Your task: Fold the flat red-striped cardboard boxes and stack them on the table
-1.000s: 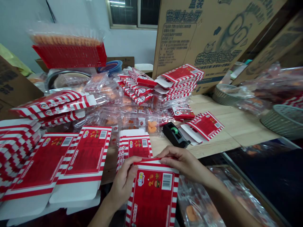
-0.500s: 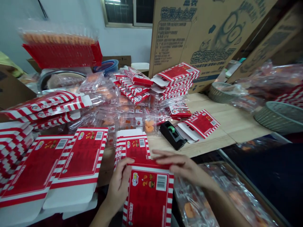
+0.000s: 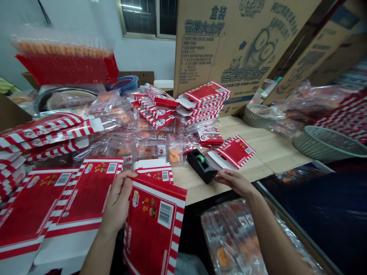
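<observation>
"What's closest?"

"The left hand (image 3: 117, 200), its fingers curled over the top edge of a flat red striped box (image 3: 153, 225). It looks like a narrow grip on the card."

"Where's that box?"

"Right in front of the person, tilted, with its lower end running out of view. The left hand is at its left side."

"And the right hand (image 3: 235, 182)?"

"Its fingers are bunched, the tips just beside a black tape dispenser (image 3: 200, 166) on the wooden table (image 3: 266, 152). I can't tell whether it's holding anything."

"What's around them?"

"A clear bag of orange sweets (image 3: 232, 238) lies below the right hand, and more flat boxes (image 3: 88, 194) lie left of the left hand. Farther on, clear packets (image 3: 151, 151) are heaped up, with stacked boxes (image 3: 203, 99) behind them. Beyond are a woven basket (image 3: 327, 143), a big cardboard carton (image 3: 226, 49) and a window (image 3: 146, 19)."
</observation>
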### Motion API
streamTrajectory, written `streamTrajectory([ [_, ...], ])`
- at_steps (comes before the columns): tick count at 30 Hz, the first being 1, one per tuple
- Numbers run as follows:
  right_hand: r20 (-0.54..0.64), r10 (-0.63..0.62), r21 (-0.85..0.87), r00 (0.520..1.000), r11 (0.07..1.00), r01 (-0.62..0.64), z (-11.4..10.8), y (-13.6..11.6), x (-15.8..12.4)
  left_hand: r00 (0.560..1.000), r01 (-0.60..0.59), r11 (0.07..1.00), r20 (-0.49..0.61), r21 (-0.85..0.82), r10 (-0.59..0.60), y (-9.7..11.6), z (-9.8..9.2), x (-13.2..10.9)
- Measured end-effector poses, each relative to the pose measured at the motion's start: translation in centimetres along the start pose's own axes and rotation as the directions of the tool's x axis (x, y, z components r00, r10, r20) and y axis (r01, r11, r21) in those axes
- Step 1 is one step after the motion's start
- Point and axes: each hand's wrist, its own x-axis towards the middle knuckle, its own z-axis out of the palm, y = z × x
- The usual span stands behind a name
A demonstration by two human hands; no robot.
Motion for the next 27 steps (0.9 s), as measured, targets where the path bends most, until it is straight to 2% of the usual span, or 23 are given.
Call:
streamTrajectory([
  [4,-0.067,-0.01,-0.032,0.998,0.999,0.008,1.1,2.0,-0.4,0.985,0.001,1.0,0.172,-0.014,0.001,0.7,0.4,0.6],
  [7,-0.151,0.016,-0.09,0.988,0.996,-0.029,1.8,2.8,0.1,0.969,-0.072,0.997,0.239,0.029,0.063,1.3,1.0,0.5],
  [9,-0.18,0.033,-0.123,0.983,0.991,-0.056,1.8,2.5,-0.1,0.955,-0.111,0.992,0.281,0.054,0.092,2.0,1.4,0.3],
  [11,-0.152,0.03,-0.137,0.988,0.989,-0.051,1.7,1.1,-1.2,0.923,-0.145,0.987,0.369,0.075,0.108,2.8,1.8,0.0],
  [13,-0.062,-0.004,-0.128,0.998,0.992,-0.004,1.6,-1.6,-3.2,0.842,-0.177,0.98,0.529,0.089,0.104,3.7,2.3,-0.3],
  [15,0.069,-0.063,-0.104,0.996,0.992,0.07,1.9,-5.4,-5.7,0.728,-0.199,0.976,0.681,0.09,0.086,4.5,2.9,-0.5],
  [17,0.223,-0.117,-0.085,0.968,0.987,0.139,2.8,-9.6,-8.1,0.648,-0.211,0.974,0.758,0.084,0.075,5.1,3.7,-0.7],
  [19,0.495,-0.204,-0.146,0.845,0.939,0.312,4.3,-13.1,-9.8,0.625,-0.221,0.972,0.777,0.078,0.08,5.5,4.3,-0.9],
  [20,0.574,-0.226,-0.196,0.787,0.896,0.4,5.1,-14.5,-10.3,0.62,-0.225,0.971,0.78,0.077,0.082,5.6,4.5,-1.0],
  [21,0.609,-0.235,-0.262,0.757,0.842,0.472,5.9,-15.4,-10.5,0.617,-0.229,0.97,0.783,0.078,0.082,5.6,4.7,-1.1],
  [22,0.595,-0.233,-0.354,0.769,0.783,0.511,6.6,-16.0,-10.6,0.614,-0.232,0.97,0.785,0.077,0.085,5.6,4.7,-1.2],
  [23,0.547,-0.224,-0.461,0.806,0.724,0.514,7.2,-16.3,-10.6,0.61,-0.235,0.969,0.788,0.078,0.085,5.5,4.7,-1.3],
  [25,0.41,-0.189,-0.645,0.892,0.631,0.431,7.9,-16.1,-10.4,0.604,-0.24,0.968,0.793,0.078,0.086,5.4,4.5,-1.4],
  [27,0.313,-0.142,-0.725,0.939,0.604,0.333,7.9,-15.7,-10.1,0.602,-0.245,0.967,0.793,0.074,0.091,5.4,4.2,-1.4],
])
